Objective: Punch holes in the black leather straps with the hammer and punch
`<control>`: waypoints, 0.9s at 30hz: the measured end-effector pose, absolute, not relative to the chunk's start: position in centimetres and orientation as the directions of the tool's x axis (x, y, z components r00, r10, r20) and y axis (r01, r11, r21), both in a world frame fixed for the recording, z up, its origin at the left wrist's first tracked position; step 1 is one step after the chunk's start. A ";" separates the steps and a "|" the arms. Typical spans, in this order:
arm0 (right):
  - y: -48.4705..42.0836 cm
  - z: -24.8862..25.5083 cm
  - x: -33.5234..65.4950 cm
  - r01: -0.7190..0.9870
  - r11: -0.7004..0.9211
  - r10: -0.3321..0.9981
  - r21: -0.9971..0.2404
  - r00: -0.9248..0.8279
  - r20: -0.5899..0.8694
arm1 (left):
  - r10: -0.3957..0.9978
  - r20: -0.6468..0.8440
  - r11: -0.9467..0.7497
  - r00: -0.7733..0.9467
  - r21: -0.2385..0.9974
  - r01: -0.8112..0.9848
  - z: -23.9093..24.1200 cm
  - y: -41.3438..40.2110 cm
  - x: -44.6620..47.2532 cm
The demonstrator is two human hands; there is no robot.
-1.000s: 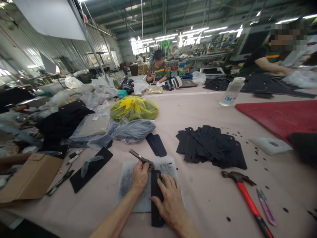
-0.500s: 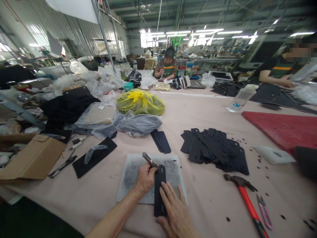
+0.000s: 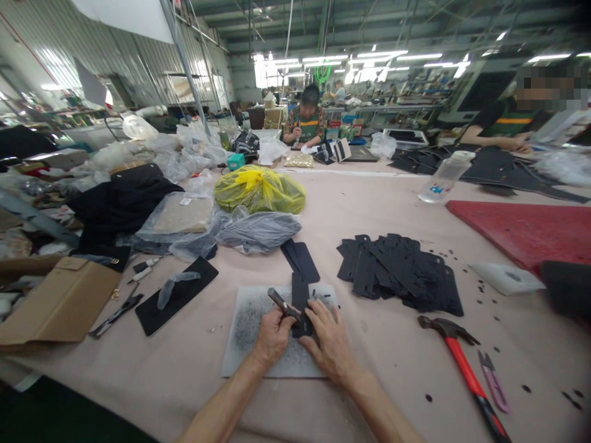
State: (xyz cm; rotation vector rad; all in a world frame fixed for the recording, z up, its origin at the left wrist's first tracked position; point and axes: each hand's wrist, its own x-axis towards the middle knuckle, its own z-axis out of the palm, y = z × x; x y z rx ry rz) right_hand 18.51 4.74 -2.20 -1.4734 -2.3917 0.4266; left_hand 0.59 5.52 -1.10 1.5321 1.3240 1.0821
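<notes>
My left hand (image 3: 272, 337) is closed round a metal hole punch (image 3: 279, 301), a short tilted rod whose lower tip sits at the near end of a black strip (image 3: 300, 295). The strip lies lengthwise over a whitish board (image 3: 244, 363) covered in dark punch marks. At the strip's right side, my right hand (image 3: 333, 341) holds its near end, thumb and fingertips on the edge. A heap of similar black pieces with slots (image 3: 397, 271) is to the right of the board. A couple more black pieces (image 3: 305, 261) lie behind it.
On the right lie a claw hammer (image 3: 462, 363), thread snips (image 3: 494, 381), a red board (image 3: 530, 231) and a plastic bottle (image 3: 446, 178). Bagged goods (image 3: 258, 232), a yellow bag (image 3: 261, 189) and an open carton (image 3: 64, 295) stand left. Co-workers (image 3: 307, 120) sit across the table.
The black strip has shifted away from me, and its near end is now under the punch. My right hand has moved forward, from lying along the strip to holding its near end.
</notes>
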 end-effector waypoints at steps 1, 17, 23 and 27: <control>4.4 -2.4 18.7 0.802 0.419 0.904 -0.427 -0.411 0.115 | 0.992 0.090 -0.112 0.088 0.951 0.288 -1.1 5.4 0.6; 4.5 -2.6 19.0 0.733 0.335 0.941 -0.592 -0.288 0.176 | 0.984 0.084 -0.137 0.158 0.922 0.362 -1.6 5.5 1.4; 4.4 -2.5 19.1 0.721 0.325 0.945 -0.611 -0.277 0.176 | 0.985 0.091 -0.139 0.148 0.924 0.357 -1.3 5.6 1.8; 4.4 -2.3 19.1 0.714 0.319 0.947 -0.623 -0.270 0.176 | 0.983 0.112 -0.161 0.147 0.910 0.381 -1.2 5.6 1.9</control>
